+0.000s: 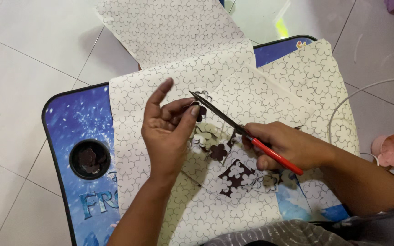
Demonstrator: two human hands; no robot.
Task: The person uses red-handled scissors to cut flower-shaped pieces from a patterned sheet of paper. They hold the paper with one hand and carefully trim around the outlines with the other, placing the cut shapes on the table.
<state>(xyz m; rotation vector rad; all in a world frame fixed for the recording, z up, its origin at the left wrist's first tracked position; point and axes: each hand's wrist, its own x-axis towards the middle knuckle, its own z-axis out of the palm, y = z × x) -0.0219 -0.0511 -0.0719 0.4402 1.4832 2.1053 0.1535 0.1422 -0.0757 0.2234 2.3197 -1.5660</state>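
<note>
Fingers (192,111) of the left hand (165,136) pinched a small flower cutout (199,110). The right hand (288,146) gripped red-handled scissors (233,125) beside it. Thin and floppy, it probably wanted holding by its edge.

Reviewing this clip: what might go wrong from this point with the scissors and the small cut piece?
1. The scissors in the right hand have their tip right at the small dark flower piece pinched by the left hand; a slip could nick the fingers.
2. The piece is tiny, so it might tear or drop.
3. Loose cut-outs lie on overlapping patterned sheets; a nudge may scatter them off the blue table.
</note>
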